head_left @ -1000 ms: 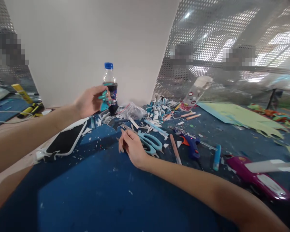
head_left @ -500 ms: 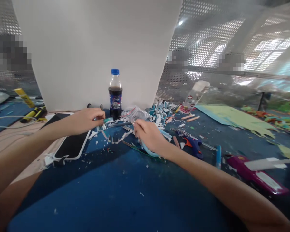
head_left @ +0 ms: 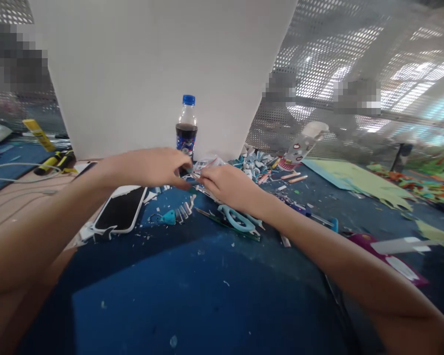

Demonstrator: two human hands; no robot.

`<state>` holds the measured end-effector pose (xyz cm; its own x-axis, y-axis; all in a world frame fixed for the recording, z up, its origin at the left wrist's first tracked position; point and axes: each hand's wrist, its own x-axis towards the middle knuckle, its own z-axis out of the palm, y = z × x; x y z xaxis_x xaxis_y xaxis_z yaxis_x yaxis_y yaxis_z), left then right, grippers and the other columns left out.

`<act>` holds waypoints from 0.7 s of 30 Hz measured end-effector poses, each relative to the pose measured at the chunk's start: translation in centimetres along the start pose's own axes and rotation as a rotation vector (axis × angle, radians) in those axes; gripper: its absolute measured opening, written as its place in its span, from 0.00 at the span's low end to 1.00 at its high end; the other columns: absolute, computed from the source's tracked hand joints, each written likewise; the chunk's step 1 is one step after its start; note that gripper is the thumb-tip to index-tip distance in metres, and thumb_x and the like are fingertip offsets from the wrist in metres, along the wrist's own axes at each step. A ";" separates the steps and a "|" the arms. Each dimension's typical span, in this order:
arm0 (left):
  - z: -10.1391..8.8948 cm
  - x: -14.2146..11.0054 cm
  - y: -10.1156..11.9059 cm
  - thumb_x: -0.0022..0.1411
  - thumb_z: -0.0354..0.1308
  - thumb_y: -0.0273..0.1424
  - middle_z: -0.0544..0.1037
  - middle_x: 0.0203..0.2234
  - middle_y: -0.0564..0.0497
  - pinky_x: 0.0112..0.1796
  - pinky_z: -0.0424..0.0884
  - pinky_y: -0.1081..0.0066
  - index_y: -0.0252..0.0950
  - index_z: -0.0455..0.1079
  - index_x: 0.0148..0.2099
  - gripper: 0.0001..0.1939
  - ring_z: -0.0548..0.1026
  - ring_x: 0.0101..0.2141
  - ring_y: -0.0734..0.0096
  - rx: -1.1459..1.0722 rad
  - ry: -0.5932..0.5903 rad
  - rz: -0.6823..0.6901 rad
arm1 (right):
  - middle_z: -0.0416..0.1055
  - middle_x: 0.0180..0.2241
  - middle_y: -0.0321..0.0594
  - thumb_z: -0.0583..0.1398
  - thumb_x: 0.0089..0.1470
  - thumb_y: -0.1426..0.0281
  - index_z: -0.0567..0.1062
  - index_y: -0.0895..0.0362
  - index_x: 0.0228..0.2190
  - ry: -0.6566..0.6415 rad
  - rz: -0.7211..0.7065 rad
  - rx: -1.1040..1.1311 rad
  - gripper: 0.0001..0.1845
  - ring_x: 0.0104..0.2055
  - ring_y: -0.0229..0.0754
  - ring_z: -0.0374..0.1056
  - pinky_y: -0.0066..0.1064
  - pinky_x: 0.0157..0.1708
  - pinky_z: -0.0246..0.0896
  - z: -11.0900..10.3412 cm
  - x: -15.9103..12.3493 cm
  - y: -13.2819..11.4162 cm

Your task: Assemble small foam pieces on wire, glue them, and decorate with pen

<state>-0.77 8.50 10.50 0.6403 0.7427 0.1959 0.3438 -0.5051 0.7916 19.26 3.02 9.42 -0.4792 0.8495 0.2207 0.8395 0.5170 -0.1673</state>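
My left hand (head_left: 159, 167) hovers in front of the cola bottle (head_left: 187, 135), thumb and fingers curved and apart, hiding the bottle's lower part. Close to its fingertips is my right hand (head_left: 231, 185), its fingers pressed together beside the clear zip bag (head_left: 212, 160); what they pinch is hidden. Light-blue-handled scissors (head_left: 239, 219) lie under the right wrist, on the blue table (head_left: 192, 296). A turquoise tag-like piece (head_left: 168, 217) with several pale strips beside it lies in front of the left hand. A phone (head_left: 122, 209) in a white case lies below the left wrist.
Paper scraps (head_left: 257, 162) are heaped behind the right hand. To the right are a clear tumbler (head_left: 303, 145), yellow-green sheets (head_left: 362, 180) and a magenta tool (head_left: 405, 268). A white board (head_left: 163, 64) stands behind. Yellow-handled tools (head_left: 50, 162) and a cable lie left.
My left hand left the bottle, went down to the table and moved right towards my right hand. The turquoise piece it held now lies on the table. My right hand moved forward beside the bag.
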 end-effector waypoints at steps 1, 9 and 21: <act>0.5 0.6 0.4 0.47 0.65 0.25 0.75 0.22 0.52 0.31 0.60 0.71 0.35 0.76 0.33 0.07 0.72 0.26 0.68 0.036 -0.075 0.031 | 0.65 0.23 0.41 0.52 0.59 0.71 0.73 0.60 0.27 0.001 0.000 -0.025 0.12 0.23 0.37 0.54 0.33 0.27 0.43 -0.1 0.1 -0.1; 1.4 2.8 -0.1 0.45 0.62 0.27 0.80 0.29 0.49 0.31 0.66 0.72 0.35 0.75 0.36 0.12 0.76 0.30 0.68 -0.029 -0.292 -0.063 | 0.69 0.27 0.43 0.48 0.63 0.69 0.72 0.61 0.30 0.108 0.003 -0.100 0.16 0.29 0.39 0.60 0.32 0.29 0.47 -0.8 0.2 -1.2; -1.1 1.7 0.1 0.45 0.67 0.32 0.78 0.20 0.46 0.25 0.65 0.70 0.35 0.80 0.28 0.07 0.73 0.21 0.68 -0.053 -0.051 0.000 | 0.67 0.34 0.52 0.59 0.47 0.59 0.67 0.61 0.32 -0.104 0.399 0.016 0.17 0.35 0.49 0.65 0.39 0.33 0.61 0.8 -7.2 5.7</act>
<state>-0.41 10.23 11.57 0.6749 0.7188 0.1668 0.3082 -0.4799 0.8214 27.33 -0.09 6.13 -0.1411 0.9893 0.0372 0.9610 0.1459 -0.2350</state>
